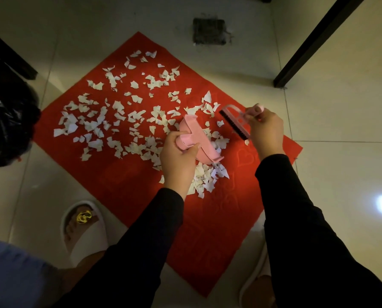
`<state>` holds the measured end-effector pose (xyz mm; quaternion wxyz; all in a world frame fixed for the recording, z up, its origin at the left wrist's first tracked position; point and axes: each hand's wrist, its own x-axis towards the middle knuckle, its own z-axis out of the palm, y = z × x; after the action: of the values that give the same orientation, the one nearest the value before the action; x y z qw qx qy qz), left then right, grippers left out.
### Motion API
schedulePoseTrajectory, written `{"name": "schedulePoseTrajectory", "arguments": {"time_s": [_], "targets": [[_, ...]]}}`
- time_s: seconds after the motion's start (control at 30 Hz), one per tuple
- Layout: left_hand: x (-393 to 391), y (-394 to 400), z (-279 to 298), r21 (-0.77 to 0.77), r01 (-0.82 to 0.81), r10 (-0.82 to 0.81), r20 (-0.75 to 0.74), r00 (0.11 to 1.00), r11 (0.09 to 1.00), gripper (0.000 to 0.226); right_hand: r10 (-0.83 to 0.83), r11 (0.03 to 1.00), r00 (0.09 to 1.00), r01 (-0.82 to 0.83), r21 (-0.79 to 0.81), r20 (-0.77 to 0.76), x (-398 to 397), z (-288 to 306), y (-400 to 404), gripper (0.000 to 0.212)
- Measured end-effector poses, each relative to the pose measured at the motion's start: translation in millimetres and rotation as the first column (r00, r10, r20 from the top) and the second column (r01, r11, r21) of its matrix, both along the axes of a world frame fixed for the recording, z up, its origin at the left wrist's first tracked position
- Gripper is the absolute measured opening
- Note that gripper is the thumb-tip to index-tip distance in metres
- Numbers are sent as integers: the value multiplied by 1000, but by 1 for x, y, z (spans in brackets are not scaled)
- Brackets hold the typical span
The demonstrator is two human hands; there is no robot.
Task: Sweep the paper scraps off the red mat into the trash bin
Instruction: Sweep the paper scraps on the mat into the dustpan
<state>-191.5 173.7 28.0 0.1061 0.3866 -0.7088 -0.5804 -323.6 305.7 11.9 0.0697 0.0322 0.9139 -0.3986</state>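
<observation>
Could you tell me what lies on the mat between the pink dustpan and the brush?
In the head view, a few white paper scraps lie on the red mat between the dustpan and the brush.

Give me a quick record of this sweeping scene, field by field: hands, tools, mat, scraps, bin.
left hand: left hand grips the pink dustpan, held tilted over the mat
right hand: right hand grips the brush by its pink handle, dark bristles toward the dustpan
mat: red mat on a tiled floor
scraps: white paper scraps scattered over most of the mat, with a denser heap near the dustpan
bin: black trash bag at the left edge, beside the mat
progress: most scraps not yet collected
</observation>
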Motion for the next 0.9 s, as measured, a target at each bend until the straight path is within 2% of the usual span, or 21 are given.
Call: {"name": "schedulePoseTrajectory", "arguments": {"time_s": [0.1, 0.23, 0.37, 0.47, 0.67, 0.77, 0.83, 0.9], "targets": [[2, 0, 1, 6, 0, 0, -9, 1000, 1000, 26, 18, 992, 1000, -16, 126, -9, 3, -10, 3, 27], [5, -1, 2, -3, 6, -6, -6, 1000, 1000, 27, 163, 944, 985, -174, 279, 64, 15, -17, -6, 27], [7, -1, 3, 2, 4, -4, -8, 1000, 1000, 26, 117, 983, 990, -126, 135, 73, 12, -12, -11, 24], [7, 0, 5, -1, 1, -1, 1, 1000, 1000, 26, 51, 997, 999, -51, 51, 3, 9, -5, -6, 23], [9, 1, 5, -6, 10, -10, 7, 1000, 1000, 27, -54, 978, 998, 56, 201, -15, 15, -18, 18, 26], [11, 0, 5, -30, 13, -12, 13, 1000, 999, 26, -26, 973, 998, 12, 231, 58, 23, -21, 18, 27], [11, 1, 4, -28, 11, -11, 21, 1000, 1000, 27, 10, 982, 997, -24, 189, 75, 23, -19, 15, 23], [11, 3, 5, -16, 11, -10, 24, 1000, 1000, 29, -22, 998, 996, 17, 54, 87, 21, -11, 13, 19]]}}
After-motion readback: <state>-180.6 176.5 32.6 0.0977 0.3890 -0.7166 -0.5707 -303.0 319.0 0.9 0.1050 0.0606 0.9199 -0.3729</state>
